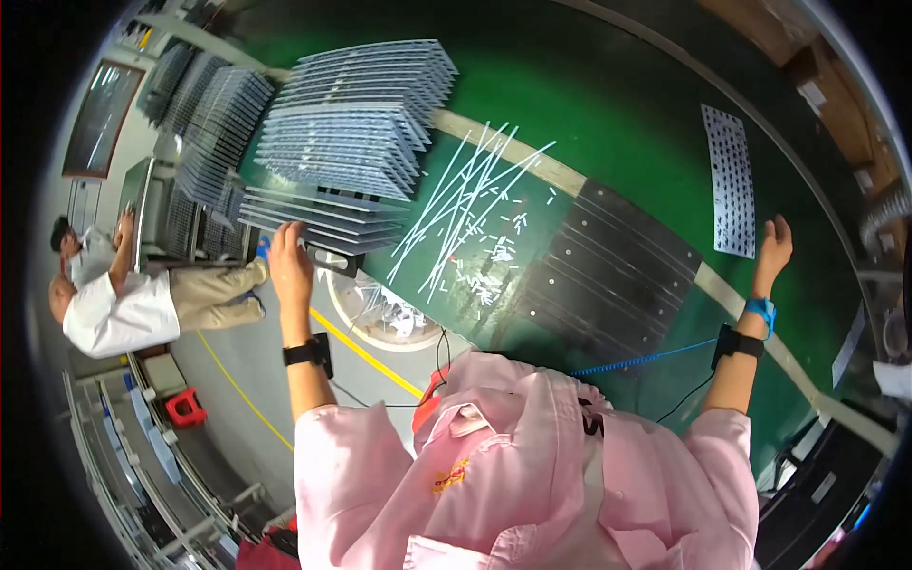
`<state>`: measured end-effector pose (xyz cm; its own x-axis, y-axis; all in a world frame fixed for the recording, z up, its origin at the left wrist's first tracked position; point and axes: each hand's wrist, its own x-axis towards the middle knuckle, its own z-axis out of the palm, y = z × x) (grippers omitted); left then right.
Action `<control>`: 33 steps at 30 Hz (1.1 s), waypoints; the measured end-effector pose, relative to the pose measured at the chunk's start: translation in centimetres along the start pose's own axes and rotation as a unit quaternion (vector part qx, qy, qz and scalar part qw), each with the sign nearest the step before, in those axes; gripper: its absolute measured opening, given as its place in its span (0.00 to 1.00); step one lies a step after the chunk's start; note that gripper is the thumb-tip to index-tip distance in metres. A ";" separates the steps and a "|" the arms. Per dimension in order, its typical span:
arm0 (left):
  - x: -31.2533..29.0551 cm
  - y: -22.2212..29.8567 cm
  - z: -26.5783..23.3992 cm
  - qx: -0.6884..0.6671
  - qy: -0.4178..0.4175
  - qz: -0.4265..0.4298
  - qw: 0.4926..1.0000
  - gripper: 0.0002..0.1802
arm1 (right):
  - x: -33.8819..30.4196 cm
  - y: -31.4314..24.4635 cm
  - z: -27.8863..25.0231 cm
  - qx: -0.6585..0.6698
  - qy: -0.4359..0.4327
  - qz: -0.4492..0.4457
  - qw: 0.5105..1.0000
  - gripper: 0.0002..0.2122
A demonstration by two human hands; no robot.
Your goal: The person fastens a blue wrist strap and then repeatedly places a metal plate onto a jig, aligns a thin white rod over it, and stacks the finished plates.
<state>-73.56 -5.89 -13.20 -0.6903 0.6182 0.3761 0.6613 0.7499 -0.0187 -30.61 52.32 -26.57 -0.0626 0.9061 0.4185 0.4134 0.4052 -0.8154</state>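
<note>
My left hand point(290, 258) is raised at the left end of a rack of thin grey panels point(328, 220). Its fingers point upward and look loosely apart; whether they touch a panel edge I cannot tell. Far to the right, my right hand point(776, 247) is open with nothing in it, its fingers slightly bent. Just left of it lies a pale sheet point(730, 180) with rows of dark holes or marks, on the green tabletop point(622, 133). Each wrist wears a black band, and a blue strap with a coiled cord is on the right one.
Thin white strips point(465, 204) and small scraps lie scattered mid-table, beside a dark flat plate point(613, 271). Stacked panels point(351, 119) stand at the back left. Below the table edge sits a round bin point(380, 318) of white scraps. Another person point(123, 299) works at left.
</note>
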 end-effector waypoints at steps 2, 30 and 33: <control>1.1 -1.3 -0.1 -0.009 -0.029 0.036 0.999 0.15 | -2.3 -6.0 -2.0 -0.010 -0.049 0.000 0.999 0.12; 4.2 20.3 -9.5 -0.112 -0.143 0.384 0.905 0.10 | -17.6 -29.3 -7.2 -0.041 -0.148 -0.247 0.957 0.09; 3.2 28.9 -8.0 -0.188 -0.138 0.495 0.837 0.14 | -17.3 -30.8 -5.5 -0.107 -0.137 -0.370 0.912 0.09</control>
<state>-54.32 15.93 -5.15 0.2423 0.9628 0.1200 0.9596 -0.2560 0.1168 -37.22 23.49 -6.50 -0.6096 0.4015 0.6835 0.3320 0.9123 -0.2398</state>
